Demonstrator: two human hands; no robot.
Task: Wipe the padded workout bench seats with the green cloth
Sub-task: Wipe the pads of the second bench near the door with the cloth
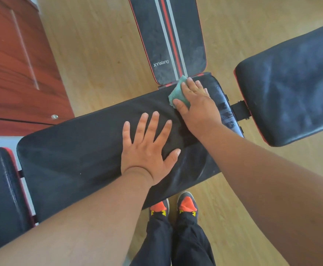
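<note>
A long black padded bench pad lies across the middle of the head view. My left hand rests flat on it with fingers spread. My right hand presses the folded green cloth onto the pad's far right end, fingers laid over the cloth. Pale dusty streaks show on the pad near its right edge. A second black seat pad sits to the right, joined by a black bracket.
A striped black bench pad marked XYWang, dusty, stretches away at the top. Another black pad with red trim is at the lower left. A red-brown wooden door stands at the left. My feet in orange-toed shoes stand on the wooden floor.
</note>
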